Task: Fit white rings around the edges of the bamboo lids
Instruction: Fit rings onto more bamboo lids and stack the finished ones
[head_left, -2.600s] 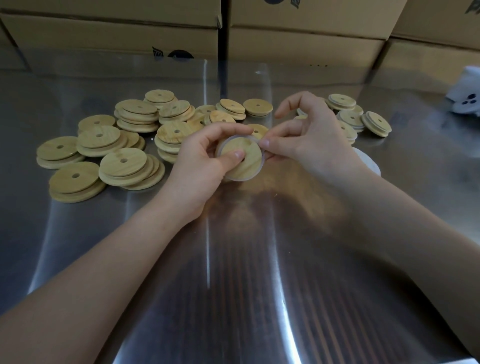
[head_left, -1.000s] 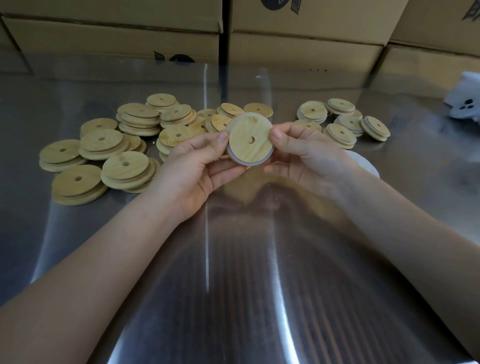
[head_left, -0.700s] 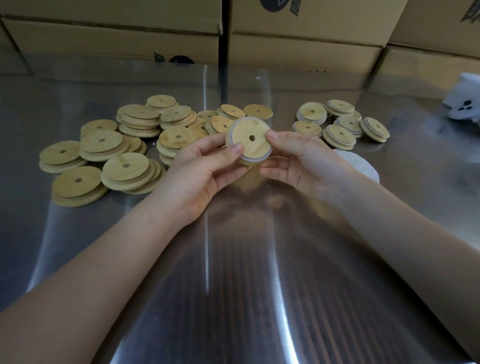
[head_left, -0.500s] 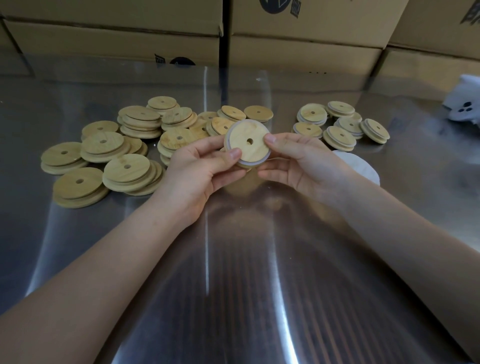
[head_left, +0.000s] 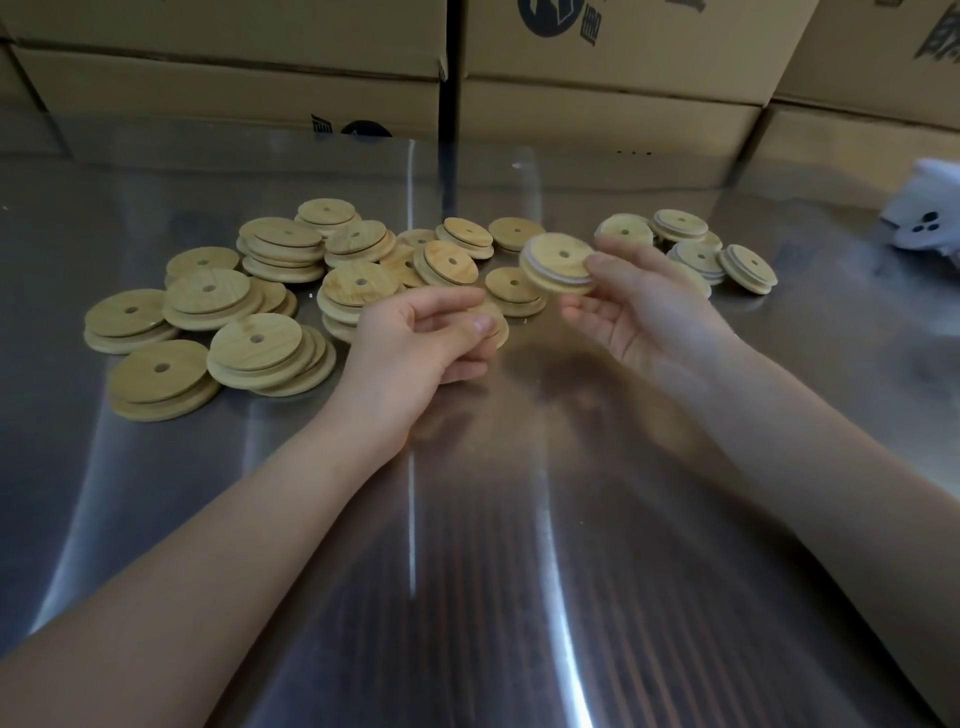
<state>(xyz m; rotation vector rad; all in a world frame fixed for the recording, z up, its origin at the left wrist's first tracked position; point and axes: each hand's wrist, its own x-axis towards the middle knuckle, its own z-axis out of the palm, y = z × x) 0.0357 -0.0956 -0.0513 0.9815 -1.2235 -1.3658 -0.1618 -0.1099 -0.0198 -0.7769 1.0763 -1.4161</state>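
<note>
**Ringed lid pinched in the right grip, left grip loose**

A wall of cardboard boxes (head_left: 613, 114) stood along the far edge of the shiny metal counter (head_left: 467, 571). On the counter's left side lay a wide, loose pile of bare bamboo lids (head_left: 260, 348), many overlapping or stacked, each with a small hole in its middle. A smaller cluster of ringed lids (head_left: 701, 257) sat far right of centre, and a white object (head_left: 930, 228), too blurred to identify, lay near the right edge.

Both forearms reached in from the near side. The right grip (head_left: 639, 312), palm up, pinched one bamboo lid (head_left: 561, 257) between thumb and fingers, raised above the counter between the two groups and tilted toward the camera. The left grip (head_left: 410, 343) hovered just to the left, apart from that lid, its fingers loosely curled with nothing plainly held.

A white ring (head_left: 566, 281) showed around the edge of the held lid.
</note>
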